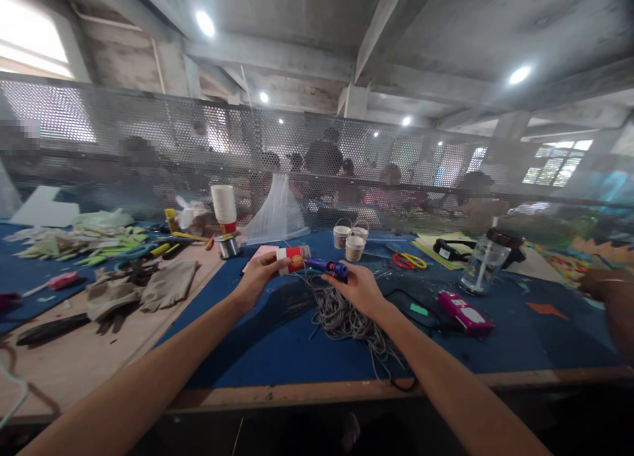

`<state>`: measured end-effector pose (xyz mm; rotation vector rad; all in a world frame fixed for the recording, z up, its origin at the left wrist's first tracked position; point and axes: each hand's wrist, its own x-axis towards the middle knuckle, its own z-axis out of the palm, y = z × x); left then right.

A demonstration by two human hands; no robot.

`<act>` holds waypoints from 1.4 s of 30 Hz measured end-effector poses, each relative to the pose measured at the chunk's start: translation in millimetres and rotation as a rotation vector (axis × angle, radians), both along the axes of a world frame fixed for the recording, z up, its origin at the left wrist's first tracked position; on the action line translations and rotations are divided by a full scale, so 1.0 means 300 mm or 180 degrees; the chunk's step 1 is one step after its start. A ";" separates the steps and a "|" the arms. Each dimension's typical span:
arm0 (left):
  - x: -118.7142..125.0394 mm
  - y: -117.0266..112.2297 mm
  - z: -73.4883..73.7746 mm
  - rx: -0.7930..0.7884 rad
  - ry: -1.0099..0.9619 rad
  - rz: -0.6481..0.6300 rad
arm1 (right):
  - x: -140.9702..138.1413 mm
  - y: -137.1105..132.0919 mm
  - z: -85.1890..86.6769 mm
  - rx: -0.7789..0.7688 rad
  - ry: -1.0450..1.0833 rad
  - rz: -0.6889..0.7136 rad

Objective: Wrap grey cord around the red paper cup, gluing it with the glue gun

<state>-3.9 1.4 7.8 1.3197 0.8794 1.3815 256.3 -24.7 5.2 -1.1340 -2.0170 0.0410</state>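
My left hand (259,276) is closed around a red and white paper cup (296,259), which lies tilted on its side above the blue mat. My right hand (362,290) grips a blue glue gun (324,266), its front end up against the cup's wall. Whether the tip touches the cup I cannot tell. Below the glue gun is a tangled heap of grey cord (341,317), with loose strands trailing toward the table's front edge. Just beyond my hands stand several small cups with thin handles (354,247).
At left lie work gloves (168,286), a black-handled tool (53,328) and green strips (82,241). Stacked paper cups (224,204) stand behind. Rightward are scissors (410,260), a magenta box (465,313), a clear tumbler (483,264) and another person's arm (611,297). A perforated screen (198,149) runs behind.
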 end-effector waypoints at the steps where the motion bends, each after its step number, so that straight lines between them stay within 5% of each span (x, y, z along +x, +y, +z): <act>1: 0.000 -0.001 0.001 0.0000 -0.0002 0.0001 | 0.000 0.000 0.001 -0.0012 -0.0007 -0.0003; 24: -0.004 0.007 -0.008 -0.0134 -0.0120 -0.0033 | 0.001 -0.014 0.013 -0.0125 -0.0010 0.0030; 32: -0.005 0.015 -0.011 -0.0175 -0.0060 0.0017 | -0.002 0.002 0.024 -0.0456 0.0635 -0.0016; 37: -0.008 0.015 -0.013 -0.0275 -0.0139 -0.0092 | 0.003 0.002 0.047 -0.1218 0.1254 0.0466; 42: -0.006 0.012 -0.011 -0.0288 -0.0187 -0.0182 | 0.026 0.031 0.055 -0.1434 0.1789 0.0617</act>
